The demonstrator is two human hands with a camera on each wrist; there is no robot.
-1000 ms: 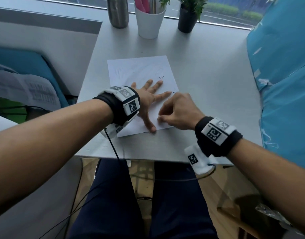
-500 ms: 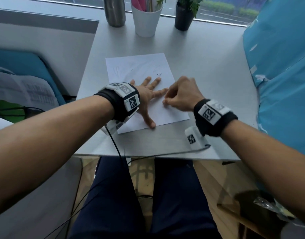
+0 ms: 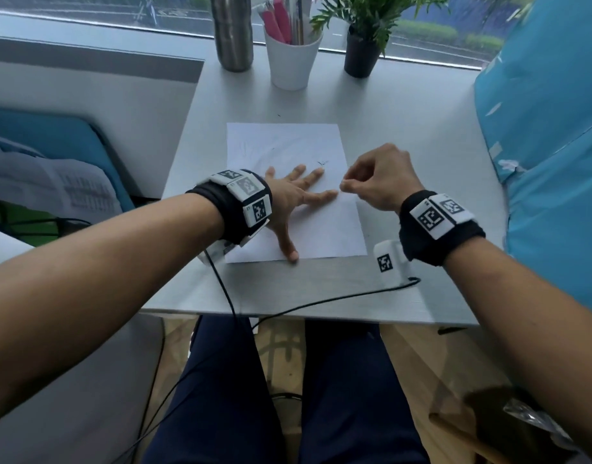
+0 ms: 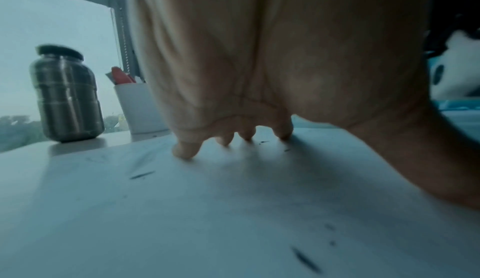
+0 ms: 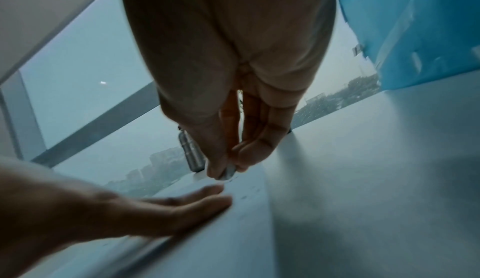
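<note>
Head view: left hand [image 3: 289,195] lies flat, fingers spread, pressing the paper sheet [image 3: 288,142] onto the table [image 3: 405,128]. Right hand [image 3: 378,180], at the sheet's right edge, pinches a small grey object [image 5: 228,173], probably an eraser. Step in hand: likely rubbing out marks. Next move: set the object on a pencil mark with the sheet pinned.

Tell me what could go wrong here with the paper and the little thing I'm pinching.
The right hand holds the small grey piece only by its fingertips, so it may slip out. The left hand pins only the near part of the paper; its far end could buckle if rubbed.
</note>
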